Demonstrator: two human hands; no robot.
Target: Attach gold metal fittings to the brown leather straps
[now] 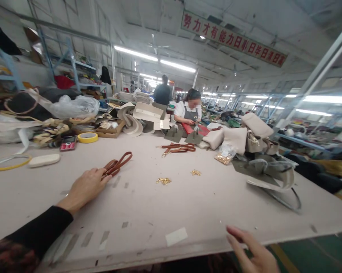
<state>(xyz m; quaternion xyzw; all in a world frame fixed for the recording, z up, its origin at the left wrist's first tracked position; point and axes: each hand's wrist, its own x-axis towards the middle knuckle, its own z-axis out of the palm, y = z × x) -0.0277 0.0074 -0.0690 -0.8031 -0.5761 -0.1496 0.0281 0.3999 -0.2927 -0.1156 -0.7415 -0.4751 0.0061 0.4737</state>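
My left hand point(84, 189) reaches over the table, its fingers closed on a looped brown leather strap point(120, 163). The strap's loop sticks out beyond my fingertips, and the part under the hand is hidden. At the table's front edge, low on the right, my right hand point(252, 250) holds nothing, its fingers apart. More brown leather straps point(179, 148) with a gold-coloured clasp lie farther back in the middle. Two small heaps of gold-coloured metal pieces, a larger heap point(163, 181) and a smaller heap point(196, 172), rest between my hands.
A roll of yellow tape point(87, 137), a red phone-like device point(68, 143) and a cream oval piece point(44, 160) lie at left. Cream bags point(236, 139) and a plastic bag of gold-coloured pieces point(225, 153) stand at right. A co-worker point(188, 112) handles red material across the table.
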